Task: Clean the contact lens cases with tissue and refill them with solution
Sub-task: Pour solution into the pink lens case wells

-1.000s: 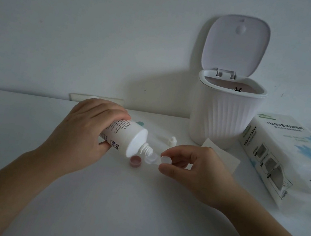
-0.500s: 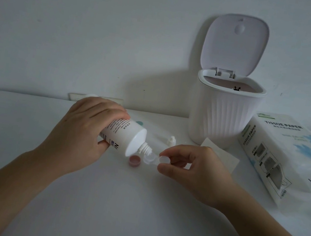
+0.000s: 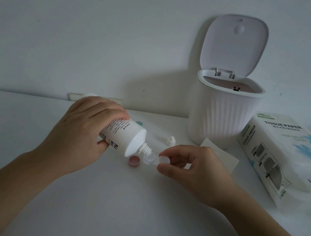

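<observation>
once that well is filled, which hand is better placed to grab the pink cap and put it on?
Probably right. The left hand grips the tilted solution bottle, its nozzle over the clear lens case. The right hand only pinches the case's far end, and the pink cap lies just beside the case.

Two hands [image 3: 78, 131], one solution bottle [image 3: 124, 136], one lens case [image 3: 150, 158], two loose caps [image 3: 134, 160], one bin [image 3: 223, 117], one tissue pack [image 3: 287, 158]
</observation>
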{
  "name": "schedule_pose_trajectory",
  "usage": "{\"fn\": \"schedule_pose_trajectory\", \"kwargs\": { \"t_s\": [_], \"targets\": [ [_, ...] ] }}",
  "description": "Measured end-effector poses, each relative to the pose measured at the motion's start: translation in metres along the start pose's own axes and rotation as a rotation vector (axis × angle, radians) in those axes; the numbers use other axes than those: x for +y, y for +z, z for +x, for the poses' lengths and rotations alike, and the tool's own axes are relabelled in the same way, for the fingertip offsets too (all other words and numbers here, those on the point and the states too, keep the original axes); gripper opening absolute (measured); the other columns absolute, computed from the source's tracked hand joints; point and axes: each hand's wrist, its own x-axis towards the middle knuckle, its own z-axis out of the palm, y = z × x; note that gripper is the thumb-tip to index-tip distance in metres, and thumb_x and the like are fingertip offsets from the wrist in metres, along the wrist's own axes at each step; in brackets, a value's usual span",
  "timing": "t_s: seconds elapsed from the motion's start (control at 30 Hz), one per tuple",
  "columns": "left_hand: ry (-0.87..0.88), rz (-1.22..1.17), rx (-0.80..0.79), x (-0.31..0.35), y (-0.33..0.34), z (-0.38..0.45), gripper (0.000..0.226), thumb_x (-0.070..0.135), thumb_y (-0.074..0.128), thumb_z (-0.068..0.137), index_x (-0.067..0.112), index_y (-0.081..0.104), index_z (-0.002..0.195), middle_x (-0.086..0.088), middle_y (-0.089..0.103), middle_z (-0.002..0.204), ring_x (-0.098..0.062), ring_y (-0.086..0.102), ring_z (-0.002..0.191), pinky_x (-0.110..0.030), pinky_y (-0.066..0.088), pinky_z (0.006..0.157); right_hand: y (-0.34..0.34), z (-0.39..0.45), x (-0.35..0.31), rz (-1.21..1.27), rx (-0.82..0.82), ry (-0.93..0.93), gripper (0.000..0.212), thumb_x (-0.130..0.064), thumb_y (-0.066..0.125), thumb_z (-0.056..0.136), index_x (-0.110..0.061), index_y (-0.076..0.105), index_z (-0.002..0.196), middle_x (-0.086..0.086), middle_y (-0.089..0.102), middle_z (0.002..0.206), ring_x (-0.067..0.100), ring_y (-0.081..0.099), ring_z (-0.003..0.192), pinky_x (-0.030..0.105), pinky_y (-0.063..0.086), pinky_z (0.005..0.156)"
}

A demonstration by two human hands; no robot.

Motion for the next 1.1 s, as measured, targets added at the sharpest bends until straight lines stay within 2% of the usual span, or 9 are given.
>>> {"fn": "schedule_pose_trajectory", "kwargs": {
  "t_s": [0.3,0.67,0.87,1.0,1.1],
  "targets": [
    [0.007,0.000,0.013,0.0005,0.0005,0.0006,0.068,-0.008,0.083,0.057,0.014,0.066,0.118,0.000,0.067,0.121,-0.025,0.057,0.118,-0.030,0.031,0.111,-0.0004,0.0002,0.0014,0.010,0.000,0.017,0.009,-0.033,0.081,0.081,-0.038,0.075,0.087,-0.027,0.072,0.077,-0.008,0.067,0.070,0.005,0.047,0.069],
    [0.010,-0.009,0.035,-0.0020,0.0025,0.0000,0.071,-0.007,0.084,0.056,0.017,0.064,0.119,0.002,0.066,0.122,-0.024,0.056,0.119,-0.030,0.030,0.112,-0.0007,-0.0004,0.0003,0.004,0.009,0.055,0.010,-0.034,0.081,0.080,-0.036,0.076,0.089,-0.027,0.071,0.077,-0.009,0.066,0.068,0.004,0.046,0.067],
    [-0.019,-0.031,0.032,-0.0047,0.0042,-0.0001,0.068,-0.003,0.086,0.058,0.016,0.066,0.120,0.003,0.066,0.124,-0.026,0.059,0.118,-0.041,0.041,0.106,-0.0016,-0.0002,-0.0006,0.014,0.025,0.093,0.016,-0.033,0.082,0.080,-0.035,0.076,0.093,-0.033,0.067,0.072,-0.011,0.064,0.068,0.002,0.043,0.067],
    [-0.065,-0.094,0.042,-0.0047,0.0044,-0.0019,0.069,0.000,0.089,0.060,0.018,0.065,0.122,0.005,0.065,0.126,-0.024,0.059,0.120,-0.036,0.040,0.104,-0.0028,-0.0009,-0.0014,0.023,0.042,0.094,0.016,-0.031,0.082,0.080,-0.035,0.076,0.094,-0.032,0.066,0.071,-0.010,0.064,0.068,0.003,0.044,0.068],
    [-0.104,-0.169,0.068,-0.0031,0.0036,-0.0024,0.070,0.000,0.092,0.061,0.016,0.064,0.123,0.008,0.064,0.125,-0.021,0.059,0.119,-0.037,0.041,0.102,-0.0034,-0.0010,-0.0028,0.025,0.059,0.094,0.018,-0.031,0.082,0.080,-0.029,0.078,0.098,-0.026,0.070,0.077,-0.006,0.066,0.071,0.006,0.047,0.069]
  ]
}}
